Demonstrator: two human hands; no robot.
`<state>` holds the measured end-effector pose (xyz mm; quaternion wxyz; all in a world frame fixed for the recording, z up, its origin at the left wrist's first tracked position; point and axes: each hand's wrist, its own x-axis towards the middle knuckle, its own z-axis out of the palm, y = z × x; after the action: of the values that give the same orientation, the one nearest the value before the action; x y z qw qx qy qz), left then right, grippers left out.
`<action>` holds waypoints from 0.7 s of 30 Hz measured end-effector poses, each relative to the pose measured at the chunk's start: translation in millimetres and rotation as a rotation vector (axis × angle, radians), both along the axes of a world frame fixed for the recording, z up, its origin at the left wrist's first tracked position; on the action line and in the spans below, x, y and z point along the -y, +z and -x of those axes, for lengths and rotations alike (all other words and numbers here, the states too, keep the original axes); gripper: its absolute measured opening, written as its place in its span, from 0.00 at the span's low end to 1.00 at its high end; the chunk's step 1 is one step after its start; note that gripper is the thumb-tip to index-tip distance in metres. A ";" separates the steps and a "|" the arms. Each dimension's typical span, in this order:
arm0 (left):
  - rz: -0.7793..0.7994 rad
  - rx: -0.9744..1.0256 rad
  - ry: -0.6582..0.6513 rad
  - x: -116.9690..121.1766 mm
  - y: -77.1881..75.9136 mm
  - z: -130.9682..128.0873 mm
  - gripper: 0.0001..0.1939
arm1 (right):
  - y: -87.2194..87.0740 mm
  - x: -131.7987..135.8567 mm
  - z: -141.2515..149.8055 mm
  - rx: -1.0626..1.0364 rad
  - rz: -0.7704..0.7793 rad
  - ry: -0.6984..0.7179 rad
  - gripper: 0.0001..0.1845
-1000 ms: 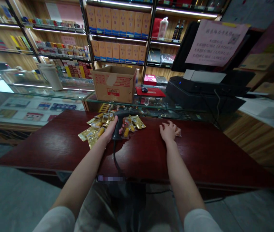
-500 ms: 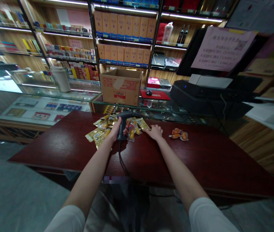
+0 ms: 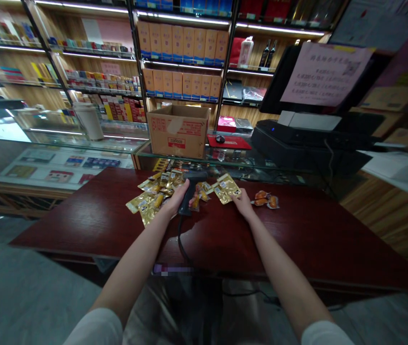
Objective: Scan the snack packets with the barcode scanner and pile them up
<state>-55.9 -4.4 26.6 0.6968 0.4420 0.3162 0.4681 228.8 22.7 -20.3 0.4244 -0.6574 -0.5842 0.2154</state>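
My left hand point(image 3: 179, 197) is wrapped round the grip of a black barcode scanner point(image 3: 188, 194), whose head points right. In my right hand point(image 3: 242, 203) is a gold foil snack packet point(image 3: 226, 188), pinched at its lower right corner and raised off the table. A white label shows on the packet. Left of the scanner lies a heap of gold snack packets point(image 3: 149, 203). Small clear-wrapped snacks point(image 3: 201, 192) sit just right of the scanner, partly hidden by it. Several orange-brown wrapped snacks point(image 3: 266, 199) lie to the right of my right hand.
The dark red table point(image 3: 92, 211) meets a glass counter at the back, where an open cardboard box point(image 3: 178, 132) stands. A black printer point(image 3: 297, 139) and monitor are at right. The scanner's cable point(image 3: 180, 239) runs toward me over the table edge. A white cup point(image 3: 90, 122) stands at left.
My right hand has taken hold of a gold packet and lifted it away from the small snacks. The scanner in my left hand has shifted slightly right.
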 end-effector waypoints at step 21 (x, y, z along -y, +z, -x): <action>-0.089 -0.128 -0.069 -3.7 -16.6 -9.1 0.30 | 5.9 17.8 23.3 0.031 -0.015 0.258 0.14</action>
<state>-46.8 -0.7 10.1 0.6706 0.5121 0.3237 0.4282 205.5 4.8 -14.5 0.3892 -0.5769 -0.6718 0.2536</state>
